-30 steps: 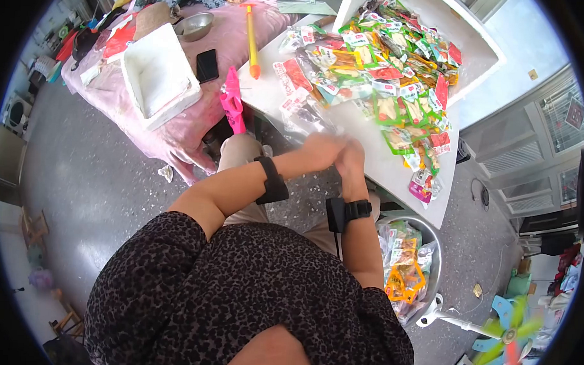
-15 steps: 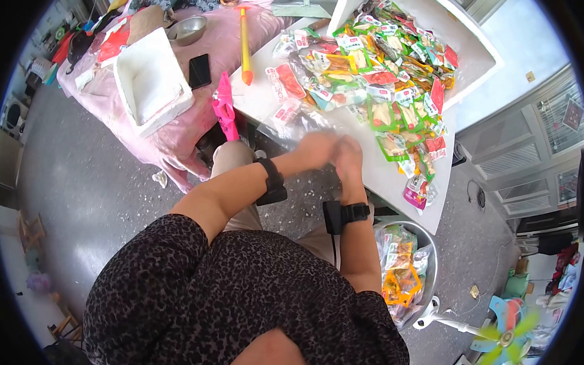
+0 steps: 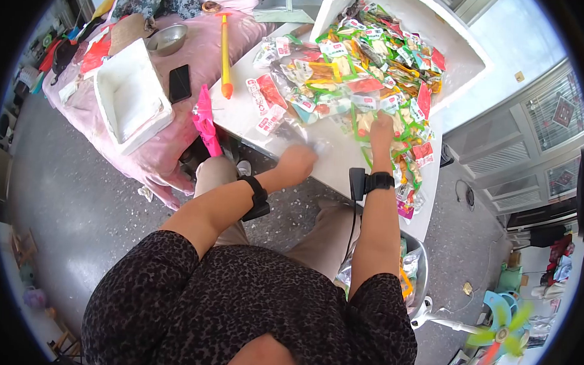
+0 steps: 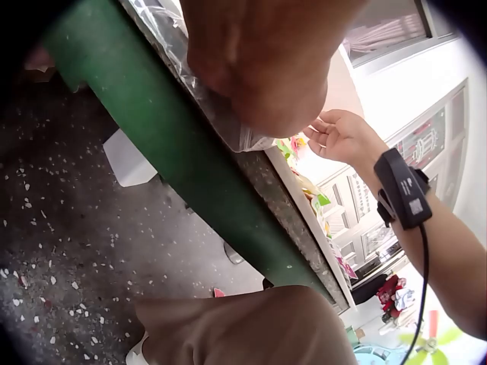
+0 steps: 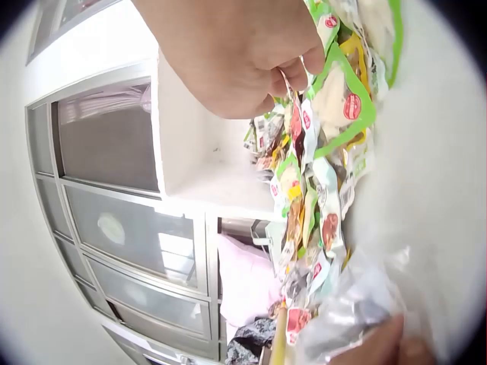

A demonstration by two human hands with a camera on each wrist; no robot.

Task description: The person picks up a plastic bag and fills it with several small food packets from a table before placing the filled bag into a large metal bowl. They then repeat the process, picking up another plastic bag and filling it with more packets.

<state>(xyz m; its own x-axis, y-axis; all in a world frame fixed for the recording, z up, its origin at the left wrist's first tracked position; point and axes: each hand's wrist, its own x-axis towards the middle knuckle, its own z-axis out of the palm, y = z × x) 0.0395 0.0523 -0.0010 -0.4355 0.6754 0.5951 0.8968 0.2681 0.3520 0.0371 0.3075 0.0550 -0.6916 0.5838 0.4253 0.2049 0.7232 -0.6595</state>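
The left hand point(image 3: 298, 163) grips a clear plastic bag point(image 5: 354, 312) at the near table edge; the left wrist view shows some of its film beside the hand point(image 4: 262, 68). Farther forward and right, the right hand point(image 3: 382, 131) reaches over green-edged food packets point(image 3: 365, 124). Its fingers are loosely bent in the left wrist view, with nothing visibly held. In the right wrist view the right hand point(image 5: 236, 53) is just beside a green-edged packet point(image 5: 335, 103); whether the fingertips touch it is unclear. Many colourful packets form a heap running into a white foam box point(image 3: 464, 44).
An empty white foam box point(image 3: 131, 99), a phone point(image 3: 179, 83) and a metal bowl point(image 3: 168, 40) lie on a pink cloth at left. A yellow stick point(image 3: 226, 58) lies nearby. Below the table's right side stands a metal basin point(image 3: 421, 271) with packets; a fan point(image 3: 502, 334) is beyond.
The hands, close together before, are apart. The right hand has moved forward and right to the packets; the left has shifted slightly left and down. The head view has shifted too.
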